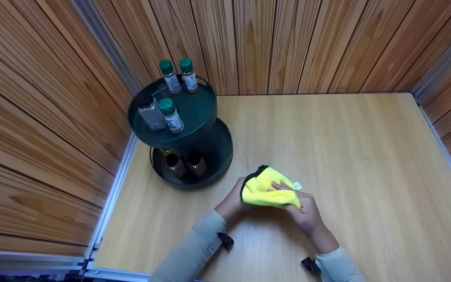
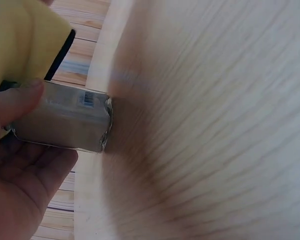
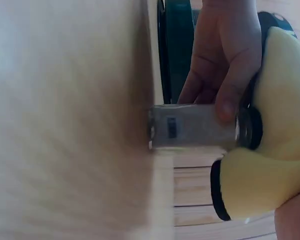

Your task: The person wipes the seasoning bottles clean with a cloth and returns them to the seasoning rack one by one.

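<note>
My left hand (image 1: 234, 200) grips a clear, square-sided spice jar (image 2: 65, 117) between thumb and fingers. The jar has a dark cap (image 3: 251, 128) and a small barcode label, and its base is close over the table in both wrist views. In the head view the cloth hides the jar. My right hand (image 1: 304, 211) holds a yellow cloth (image 1: 266, 190) with black edging and a white tag, its fingers spread over the top and the thumb underneath. The cloth drapes at the jar's capped end.
A dark green two-tier round stand (image 1: 196, 117) is at the back left. Its upper tier bears several jars, among them a green-capped jar (image 1: 171, 116) and a dark-capped jar (image 1: 152, 114). Brown bottles (image 1: 196, 163) stand below. Wood-panelled walls (image 1: 249, 47) border the table (image 1: 350, 156).
</note>
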### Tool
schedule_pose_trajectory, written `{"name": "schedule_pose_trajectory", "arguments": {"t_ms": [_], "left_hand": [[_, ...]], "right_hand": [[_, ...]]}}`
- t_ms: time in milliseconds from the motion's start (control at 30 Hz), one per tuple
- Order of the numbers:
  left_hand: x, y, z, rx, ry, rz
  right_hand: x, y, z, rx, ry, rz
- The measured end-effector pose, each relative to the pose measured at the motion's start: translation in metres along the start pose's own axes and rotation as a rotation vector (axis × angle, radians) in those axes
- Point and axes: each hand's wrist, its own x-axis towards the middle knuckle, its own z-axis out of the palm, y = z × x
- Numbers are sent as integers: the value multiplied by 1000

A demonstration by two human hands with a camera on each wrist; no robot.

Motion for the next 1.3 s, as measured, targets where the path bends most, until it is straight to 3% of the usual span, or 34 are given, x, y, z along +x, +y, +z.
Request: {"name": "schedule_pose_trajectory", "arguments": {"t_ms": [33, 67, 100, 233, 433, 567, 667, 833, 967, 1067, 1167, 1300], "left_hand": [[-1, -1, 2, -46, 44, -34], [-1, -3, 3, 65, 65, -24], [-1, -4, 4, 113, 65, -34], [1, -4, 8, 84, 20, -118], [4, -3, 8, 126, -4, -138], [4, -4, 9, 171, -2, -133], [3, -3, 9, 159, -6, -133], [4, -1, 9, 175, -13, -165], [5, 1, 9, 209, -26, -198], [5, 1, 8, 233, -26, -205], [5, 2, 8, 255, -19, -197], [5, 3, 8, 289, -33, -164]], "right_hand": [[-3, -1, -1, 55, 54, 68], [-5, -3, 0, 98, 107, 140], [-7, -5, 1, 131, 160, 215], [-5, -15, 10, 174, 320, 489], [15, -28, 20, 374, 494, 721], [25, -28, 19, 522, 554, 792], [27, -26, 20, 571, 579, 810], [18, -13, 27, 517, 599, 854], [5, 6, 31, 472, 571, 986], [7, 10, 27, 494, 528, 1057], [21, 1, 19, 574, 522, 1037], [33, -17, 13, 649, 544, 944]]}}
